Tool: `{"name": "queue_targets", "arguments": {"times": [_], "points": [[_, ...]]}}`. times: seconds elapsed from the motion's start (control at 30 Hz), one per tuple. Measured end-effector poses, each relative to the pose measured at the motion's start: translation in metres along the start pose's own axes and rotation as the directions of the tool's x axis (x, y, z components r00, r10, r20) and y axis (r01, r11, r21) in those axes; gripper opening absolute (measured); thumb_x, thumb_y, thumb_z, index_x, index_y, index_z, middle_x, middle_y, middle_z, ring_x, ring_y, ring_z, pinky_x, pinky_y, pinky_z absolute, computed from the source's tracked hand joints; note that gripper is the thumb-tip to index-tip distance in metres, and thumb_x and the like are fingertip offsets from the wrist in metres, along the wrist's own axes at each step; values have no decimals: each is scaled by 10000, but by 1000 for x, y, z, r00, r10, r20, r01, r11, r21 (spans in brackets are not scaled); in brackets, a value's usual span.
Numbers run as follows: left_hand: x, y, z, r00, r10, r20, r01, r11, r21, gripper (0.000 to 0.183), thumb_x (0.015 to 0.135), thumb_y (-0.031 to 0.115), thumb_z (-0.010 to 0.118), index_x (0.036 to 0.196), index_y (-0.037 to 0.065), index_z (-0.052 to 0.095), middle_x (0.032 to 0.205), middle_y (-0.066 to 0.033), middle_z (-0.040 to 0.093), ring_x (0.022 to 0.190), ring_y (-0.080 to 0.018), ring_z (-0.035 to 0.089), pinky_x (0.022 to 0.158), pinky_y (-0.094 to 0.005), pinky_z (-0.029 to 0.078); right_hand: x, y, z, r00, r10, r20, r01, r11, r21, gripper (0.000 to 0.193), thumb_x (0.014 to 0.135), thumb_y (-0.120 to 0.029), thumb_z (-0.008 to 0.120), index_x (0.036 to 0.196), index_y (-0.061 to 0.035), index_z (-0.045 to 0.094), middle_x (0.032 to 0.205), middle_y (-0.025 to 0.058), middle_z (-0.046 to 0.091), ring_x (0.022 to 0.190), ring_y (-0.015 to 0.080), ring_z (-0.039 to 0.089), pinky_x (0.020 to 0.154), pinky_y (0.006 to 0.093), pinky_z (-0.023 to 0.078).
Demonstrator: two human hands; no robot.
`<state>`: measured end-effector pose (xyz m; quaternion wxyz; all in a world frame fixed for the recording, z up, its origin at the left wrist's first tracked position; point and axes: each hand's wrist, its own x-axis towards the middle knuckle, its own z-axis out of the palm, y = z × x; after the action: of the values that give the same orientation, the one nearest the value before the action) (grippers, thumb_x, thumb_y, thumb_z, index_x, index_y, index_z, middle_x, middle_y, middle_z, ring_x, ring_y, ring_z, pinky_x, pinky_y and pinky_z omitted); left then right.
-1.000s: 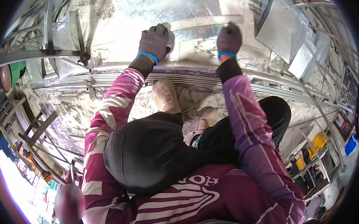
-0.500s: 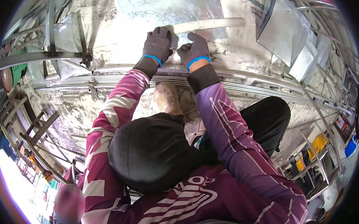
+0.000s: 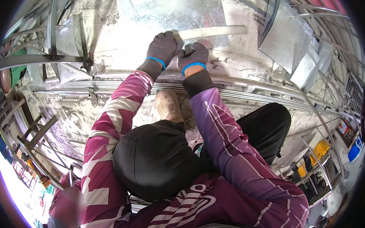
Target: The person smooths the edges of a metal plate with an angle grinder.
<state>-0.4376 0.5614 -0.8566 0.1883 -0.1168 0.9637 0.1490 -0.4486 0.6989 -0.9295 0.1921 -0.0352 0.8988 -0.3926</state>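
A pale, flat metal strip (image 3: 211,32) lies across a shiny sheet of metal (image 3: 154,10) on the ground in front of me. My left hand (image 3: 162,49), in a dark knit glove with a blue cuff edge, is closed at the strip's left end and covers that end. Just right of it, below the strip, is my right hand (image 3: 193,57), gloved the same way. Its fingers are curled in a pinch close to the left hand; whatever they hold is hidden.
Long thin metal tubes (image 3: 123,86) run crosswise between my hands and my foot (image 3: 166,104). Bent sheet pieces (image 3: 287,39) stand at the right. A metal frame (image 3: 51,58) stands at the left, with a wooden rack (image 3: 41,133) behind it. Another person (image 3: 64,204) is at lower left.
My right hand has shifted left, nearer to my left hand, and its raised finger has come down. The strip keeps its place on the sheet; the whole view has tilted slightly.
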Motion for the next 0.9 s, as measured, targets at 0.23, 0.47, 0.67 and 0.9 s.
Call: {"name": "queue_targets", "arguments": {"times": [0.23, 0.47, 0.67, 0.9], "points": [[4, -3, 1, 1000, -27, -5, 26, 994, -109, 336, 991, 295, 507, 1074, -29, 535, 1054, -319, 633, 996, -447, 664, 830, -493, 572, 4, 30, 27, 835, 497, 236, -383, 217, 898, 198, 778, -110, 695, 947, -72, 598, 838, 77, 611, 820, 202, 615, 716, 330, 519], [14, -5, 30, 969, 159, -188, -149, 987, 65, 371, 979, 322, 541, 1070, -34, 494, 921, -308, 659, 796, -449, 683, 720, -499, 583, 7, 1, 21, 799, 553, 235, -262, -32, 965, 223, 827, -183, 666, 1024, -97, 607, 911, 94, 624, 919, 252, 607, 823, 464, 519], [12, 2, 21, 1000, -19, 10, 19, 1000, 8, 451, 923, 360, 649, 1146, 0, 497, 1036, -290, 613, 946, -421, 656, 783, -508, 566, 3, 13, 23, 948, 305, -90, -182, 752, 633, 65, 882, -155, 602, 924, -111, 580, 825, 30, 567, 828, 196, 558, 790, 375, 489], [8, 8, 16, 992, 4, -123, -11, 998, -58, 374, 992, 327, 503, 1101, -30, 480, 1010, -393, 593, 911, -522, 638, 773, -585, 548, 15, -21, 25, 662, 610, 437, -194, -423, 885, 192, 863, -251, 624, 1013, -130, 633, 1091, 104, 600, 1106, 260, 541, 1000, 430, 420]]}}
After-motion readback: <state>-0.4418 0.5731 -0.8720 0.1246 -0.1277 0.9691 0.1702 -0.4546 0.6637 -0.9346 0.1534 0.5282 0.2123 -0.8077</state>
